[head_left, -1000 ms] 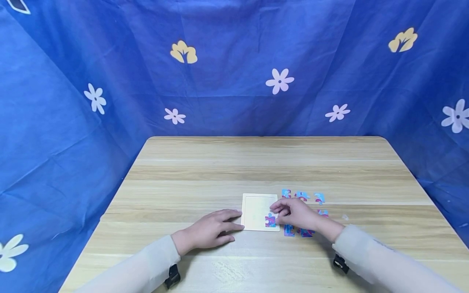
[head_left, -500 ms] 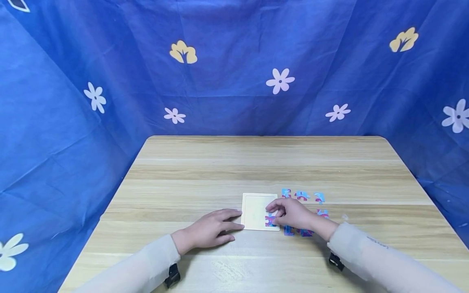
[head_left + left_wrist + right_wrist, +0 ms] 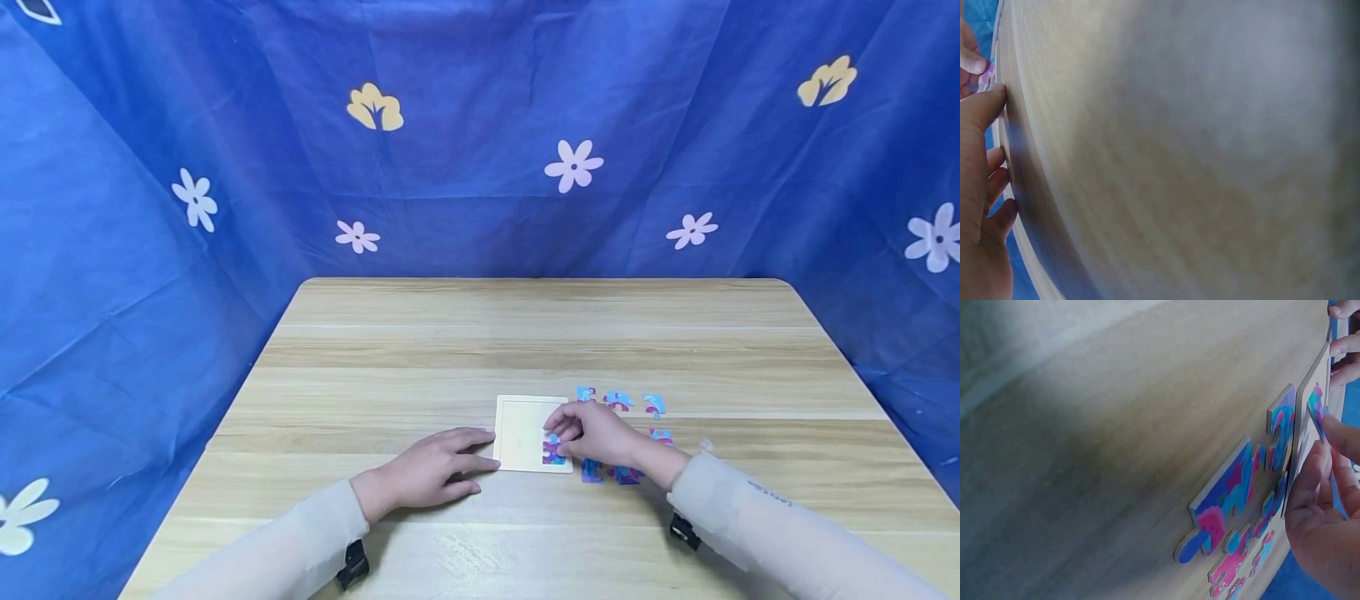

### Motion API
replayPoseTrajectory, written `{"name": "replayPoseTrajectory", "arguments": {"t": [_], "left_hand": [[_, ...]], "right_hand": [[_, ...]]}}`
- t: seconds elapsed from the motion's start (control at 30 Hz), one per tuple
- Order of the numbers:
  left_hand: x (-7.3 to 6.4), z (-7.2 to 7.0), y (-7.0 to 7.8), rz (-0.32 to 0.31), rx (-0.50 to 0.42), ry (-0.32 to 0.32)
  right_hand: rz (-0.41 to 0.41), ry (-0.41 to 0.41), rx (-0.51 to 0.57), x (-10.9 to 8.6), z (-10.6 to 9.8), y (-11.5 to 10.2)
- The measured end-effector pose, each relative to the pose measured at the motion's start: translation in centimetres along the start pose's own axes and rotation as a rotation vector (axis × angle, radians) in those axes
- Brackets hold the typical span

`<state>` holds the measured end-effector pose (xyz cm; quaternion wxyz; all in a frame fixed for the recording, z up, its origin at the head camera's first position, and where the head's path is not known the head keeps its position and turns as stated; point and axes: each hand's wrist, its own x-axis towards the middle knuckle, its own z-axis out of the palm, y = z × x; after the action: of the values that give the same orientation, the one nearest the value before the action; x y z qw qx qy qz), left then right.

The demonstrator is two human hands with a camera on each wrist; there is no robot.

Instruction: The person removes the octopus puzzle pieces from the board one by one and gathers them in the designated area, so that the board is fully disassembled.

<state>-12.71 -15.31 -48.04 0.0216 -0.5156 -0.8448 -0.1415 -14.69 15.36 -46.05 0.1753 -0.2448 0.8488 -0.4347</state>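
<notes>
A pale square puzzle tray with a raised rim lies on the table. My left hand rests at its left edge, fingers extended and two fingertips touching the rim. My right hand is over the tray's right side. Between its thumb and fingers it pinches a pink, purple and blue jigsaw piece, which sits tilted in the tray's near right corner. In the head view the fingers partly cover this piece. Part of the right hand also shows at the edge of the left wrist view.
Several loose jigsaw pieces lie right of the tray, among them a blue and pink corner piece and a light blue one. Some are partly under the right hand. Blue flowered cloth hangs behind the wooden table.
My right hand has shifted slightly left over the tray, its fingertips now overlapping the jigsaw piece in the near right corner. The left hand has stayed in place.
</notes>
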Motion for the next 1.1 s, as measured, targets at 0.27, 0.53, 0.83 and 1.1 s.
{"name": "replayPoseTrajectory", "arguments": {"t": [0.27, 0.53, 0.83, 1.1], "left_hand": [[0.0, 0.0, 0.0, 0.004, 0.001, 0.007], [0.0, 0.0, 0.0, 0.009, 0.008, 0.010], [0.0, -0.1, 0.1, 0.011, 0.008, 0.014], [0.1, -0.1, 0.3, 0.002, 0.009, 0.006]], "right_hand": [[0.002, -0.033, -0.048, 0.0, -0.3, 0.0], [0.017, -0.050, -0.031, 0.0, -0.5, -0.1], [0.061, -0.043, 0.053, -0.5, -2.1, 0.1], [0.017, -0.039, 0.065, -1.6, -3.7, 0.9]]}}
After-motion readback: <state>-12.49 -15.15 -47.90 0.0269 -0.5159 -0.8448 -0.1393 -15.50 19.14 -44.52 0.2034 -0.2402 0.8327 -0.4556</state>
